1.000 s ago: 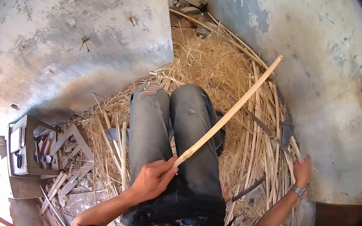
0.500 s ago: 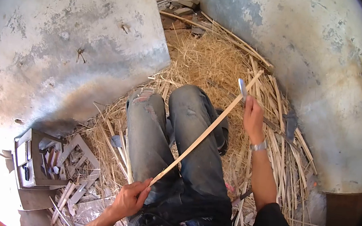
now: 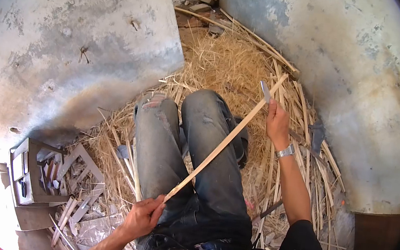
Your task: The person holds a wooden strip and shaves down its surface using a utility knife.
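A long pale wooden strip (image 3: pixel 221 146) slants across my thighs, its far end up and to the right. Its near end is pinched in my left hand (image 3: pixel 142 216), low over my lap. Close to the far end, my right hand (image 3: pixel 277 122), with a metal-banded watch above it on the wrist, is closed on a metal blade (image 3: pixel 265 91). The blade lies against or just beside the strip; whether they touch is unclear. The blade's handle is hidden in my fingers.
Straw-like shavings (image 3: pixel 227 63) cover the floor ahead. Many loose strips (image 3: pixel 300 162) lie along the right wall (image 3: pixel 356 109). A worn panel (image 3: pixel 80 45) rises at the left, above a small wooden frame box (image 3: pixel 36 180). Bricks (image 3: pixel 203 0) sit at the back.
My right hand has come up from the right wall to the strip's far end, bringing the blade. My left hand and the strip have moved lower and left.
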The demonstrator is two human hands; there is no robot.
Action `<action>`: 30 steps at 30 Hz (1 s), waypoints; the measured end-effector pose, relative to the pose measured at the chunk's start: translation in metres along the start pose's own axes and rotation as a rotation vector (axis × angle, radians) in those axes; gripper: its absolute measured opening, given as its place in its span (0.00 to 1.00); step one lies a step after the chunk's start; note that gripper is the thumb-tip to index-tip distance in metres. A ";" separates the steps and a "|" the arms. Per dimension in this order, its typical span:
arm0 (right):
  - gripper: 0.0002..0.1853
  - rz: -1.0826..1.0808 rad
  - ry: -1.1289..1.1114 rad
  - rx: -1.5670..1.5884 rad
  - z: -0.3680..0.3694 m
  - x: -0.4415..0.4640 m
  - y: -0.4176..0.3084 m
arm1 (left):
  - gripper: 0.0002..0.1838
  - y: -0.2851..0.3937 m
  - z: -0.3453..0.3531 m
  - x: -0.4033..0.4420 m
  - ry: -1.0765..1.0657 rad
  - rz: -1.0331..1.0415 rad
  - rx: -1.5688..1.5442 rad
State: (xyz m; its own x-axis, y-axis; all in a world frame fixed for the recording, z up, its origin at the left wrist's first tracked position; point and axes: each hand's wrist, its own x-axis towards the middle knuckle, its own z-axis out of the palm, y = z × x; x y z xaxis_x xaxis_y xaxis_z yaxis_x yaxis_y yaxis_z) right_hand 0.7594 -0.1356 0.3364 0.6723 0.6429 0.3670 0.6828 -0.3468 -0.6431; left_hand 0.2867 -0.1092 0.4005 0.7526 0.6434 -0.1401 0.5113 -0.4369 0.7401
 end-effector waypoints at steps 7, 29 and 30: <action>0.27 -0.215 -0.185 0.142 0.005 -0.059 -0.036 | 0.15 0.005 0.012 0.004 0.018 0.009 -0.053; 0.19 -0.114 -0.239 0.173 0.010 -0.060 -0.039 | 0.16 0.040 0.059 0.084 0.164 0.139 -0.112; 0.19 -0.125 -0.235 0.174 0.010 -0.059 -0.041 | 0.16 0.040 0.058 0.087 0.174 0.144 -0.111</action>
State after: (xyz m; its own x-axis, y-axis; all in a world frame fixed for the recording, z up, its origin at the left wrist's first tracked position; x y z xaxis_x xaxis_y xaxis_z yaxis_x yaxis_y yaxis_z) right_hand 0.6888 -0.1526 0.3349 0.4877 0.8205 0.2981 0.6831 -0.1461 -0.7155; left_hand 0.3968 -0.1073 0.3798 0.7266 0.6823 0.0804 0.3479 -0.4663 0.8133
